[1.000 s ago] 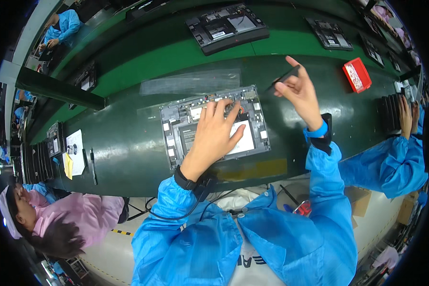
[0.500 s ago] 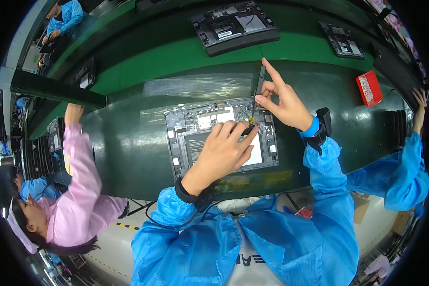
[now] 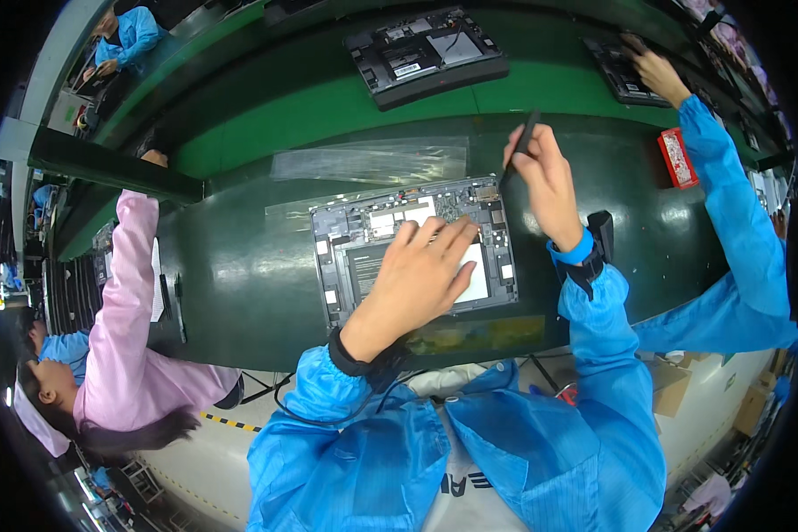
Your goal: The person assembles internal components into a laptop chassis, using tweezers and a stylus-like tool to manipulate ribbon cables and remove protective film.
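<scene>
An opened laptop base (image 3: 328,266) lies on the dark green bench in front of me, its circuit board, battery and white panels exposed. My left hand (image 3: 412,277) rests over its middle, fingers apart, the fingertips at the circuit board and the thumb over a white panel. They cover part of the board and battery. My right hand (image 3: 548,191) is off the laptop's upper right corner, closed around a slim black tool (image 3: 525,135) with a thin tip. The tool is tilted, its thin end toward that corner; whether it touches the laptop I cannot tell.
Clear plastic film (image 3: 372,161) lies behind the laptop. Another opened laptop (image 3: 421,58) sits on the green strip beyond. At right, a co-worker's blue sleeve (image 3: 727,195) reaches past a red bin (image 3: 676,160) to a further laptop (image 3: 625,75). A pink-sleeved co-worker (image 3: 120,301) works at left.
My right hand has drawn the tool off the board and tipped it, its index finger now curled. The left fingers have spread over the board. The right co-worker's arm has reached forward.
</scene>
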A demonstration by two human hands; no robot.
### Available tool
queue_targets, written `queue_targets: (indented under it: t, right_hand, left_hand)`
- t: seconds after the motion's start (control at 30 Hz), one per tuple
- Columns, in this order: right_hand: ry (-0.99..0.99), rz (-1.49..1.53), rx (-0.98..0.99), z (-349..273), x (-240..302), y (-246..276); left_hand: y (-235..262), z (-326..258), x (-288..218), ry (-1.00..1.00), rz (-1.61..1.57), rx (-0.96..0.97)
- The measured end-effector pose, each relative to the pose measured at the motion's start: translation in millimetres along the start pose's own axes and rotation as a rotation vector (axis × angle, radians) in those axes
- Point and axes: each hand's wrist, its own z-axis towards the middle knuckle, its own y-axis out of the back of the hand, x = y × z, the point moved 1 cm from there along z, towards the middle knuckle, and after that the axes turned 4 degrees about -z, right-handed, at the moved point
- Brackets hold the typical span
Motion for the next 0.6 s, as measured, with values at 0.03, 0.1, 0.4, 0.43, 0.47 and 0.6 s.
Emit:
queue_targets:
  t: [0.03, 0.1, 0.4, 0.43, 0.47, 0.6]
  right_hand:
    - [-0.102, 0.06, -0.008, -3.5, 3.7, 7.3]
    - [-0.217, -0.052, -0.025, -30.2, 14.8, 22.6]
    - [-0.368, -0.052, -0.095, -124.3, 22.8, -11.0]
    - [-0.38, -0.058, -0.119, -131.7, 31.5, -17.9]
    - [-0.493, -0.128, -0.071, -140.8, 33.6, -18.5]
    - [-0.391, -0.109, -0.152, -140.3, 57.7, -29.5]
  left_hand:
    - [3.5, -5.8, 3.1, 0.081, -0.034, -0.095]
    - [13.7, -34.7, 13.6, 0.263, -0.041, -0.33]
    - [-3.4, -121.2, 43.7, 0.674, -0.592, -0.513]
    - [-3.2, -122.3, 48.0, 0.647, -0.72, -0.533]
    - [-3.0, -125.7, 50.5, 0.639, -0.678, -0.518]
    - [30.2, -106.2, 24.6, 0.562, -1.061, -0.625]
